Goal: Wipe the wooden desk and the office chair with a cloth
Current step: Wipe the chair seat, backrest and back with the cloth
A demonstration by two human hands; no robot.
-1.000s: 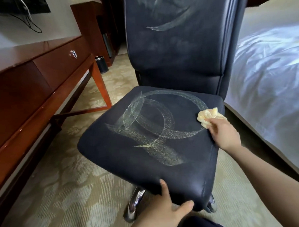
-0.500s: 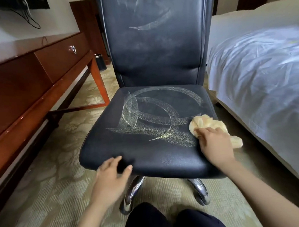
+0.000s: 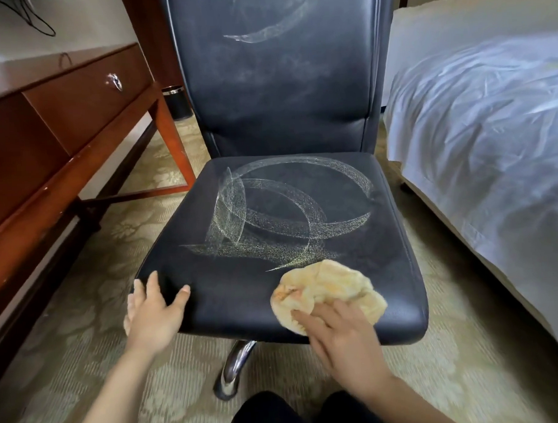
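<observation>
the cloth (image 3: 332,289), a crumpled yellow wad, is lying on the chair (image 3: 275,93) seat (image 3: 385,248), close to its front edge and right of the middle. the right hand (image 3: 344,342) is pressing down on the cloth's near side with fingers (image 3: 311,315) stretched out fairly flat over it, not curled round it; the hand is blurred, so whether the thumb is tucking under the cloth i cannot tell. the left hand (image 3: 154,316) is resting against the seat's front left corner, open, its fingers straight and spread along the left edge and its thumb lying on top of the seat.

pale curved streaks (image 3: 271,218) are looping over the middle and back of the seat, the nearest one ending just beside the cloth. a fainter streak is showing high on the backrest. a chrome leg (image 3: 234,363) is sticking out from under the seat's front edge.

the desk (image 3: 29,164) is standing to the left of the chair, apart from it, with a drawer (image 3: 87,98) carrying a metal handle (image 3: 114,81). a small dark bin (image 3: 177,102) is sitting on the carpet (image 3: 86,363) behind the desk's leg. a bed (image 3: 492,138) with white sheets is standing just right of the chair. the person's dark-clad knees (image 3: 267,413) are showing at the bottom edge, in front of the chair.
</observation>
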